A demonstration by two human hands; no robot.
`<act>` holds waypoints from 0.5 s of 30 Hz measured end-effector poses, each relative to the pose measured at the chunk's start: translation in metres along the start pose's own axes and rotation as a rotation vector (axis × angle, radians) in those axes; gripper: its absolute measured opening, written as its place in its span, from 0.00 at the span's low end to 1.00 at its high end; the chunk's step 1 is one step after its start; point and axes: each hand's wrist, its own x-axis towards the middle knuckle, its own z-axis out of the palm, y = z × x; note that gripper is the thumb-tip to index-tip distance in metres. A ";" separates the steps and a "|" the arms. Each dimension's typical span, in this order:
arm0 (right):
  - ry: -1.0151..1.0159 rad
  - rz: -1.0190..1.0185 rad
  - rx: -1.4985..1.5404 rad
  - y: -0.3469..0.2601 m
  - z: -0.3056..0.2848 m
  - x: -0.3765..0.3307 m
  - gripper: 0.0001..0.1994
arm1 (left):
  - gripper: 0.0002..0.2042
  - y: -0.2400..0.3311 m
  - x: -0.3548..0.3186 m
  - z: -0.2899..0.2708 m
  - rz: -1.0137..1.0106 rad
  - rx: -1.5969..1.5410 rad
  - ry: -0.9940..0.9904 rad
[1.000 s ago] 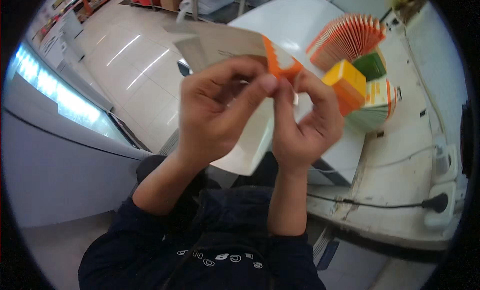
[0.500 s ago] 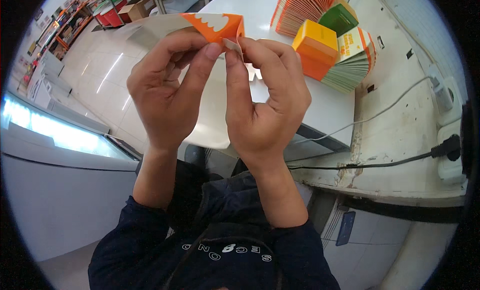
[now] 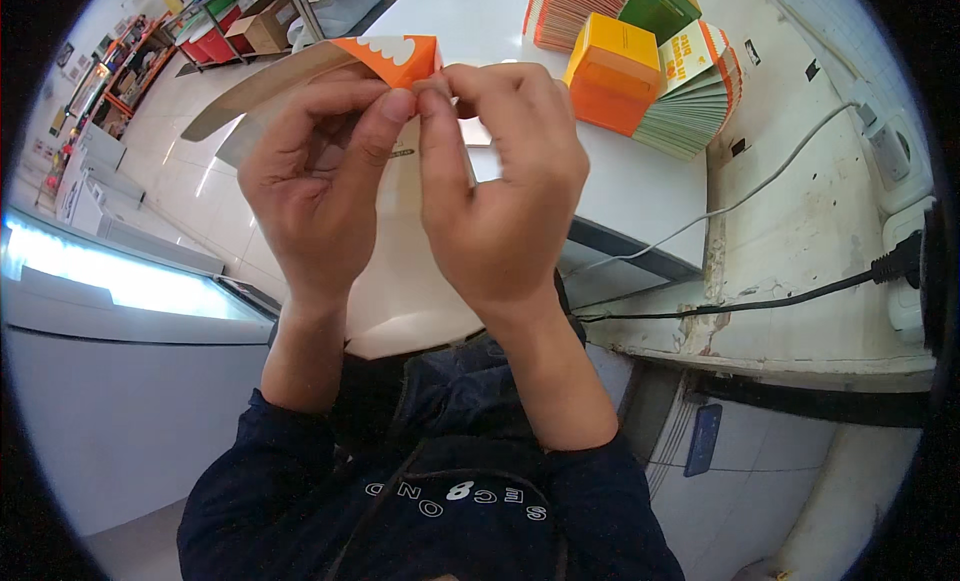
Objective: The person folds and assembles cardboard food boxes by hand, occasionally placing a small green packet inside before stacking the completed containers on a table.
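Note:
Up in front of me I hold a thin cardboard carton (image 3: 405,66), partly folded, with an orange and white printed corner and a plain cream inner face. A long curved flap of it reaches out to the left, and its cream part hangs between my wrists toward my lap. My left hand (image 3: 315,196) pinches the orange corner between thumb and fingers. Close against it, my right hand (image 3: 510,186) pinches the same corner at its right edge. The fingertips almost meet and hide the small fold between them.
On the white table (image 3: 630,216) stand a yellow and orange box (image 3: 615,76), a green box (image 3: 660,16) and fanned stacks of flat cards (image 3: 690,111). A white cable (image 3: 740,206) and a black cable (image 3: 780,311) run to wall sockets at the right. A white cabinet (image 3: 130,411) is at my left.
Both hands have shifted slightly left with the carton. Its long flap now spreads further left, and more of its cream face shows between my wrists. My right fingers have closed in on the corner.

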 end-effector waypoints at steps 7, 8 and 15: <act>-0.036 -0.094 -0.178 0.002 0.003 -0.002 0.05 | 0.05 -0.002 0.002 0.001 0.061 0.188 -0.054; -0.008 -0.015 -0.071 0.003 0.001 -0.003 0.05 | 0.05 -0.003 0.003 0.002 0.020 0.075 -0.048; 0.058 -0.003 -0.011 0.005 0.007 -0.007 0.07 | 0.05 -0.003 -0.001 0.006 -0.096 -0.107 0.025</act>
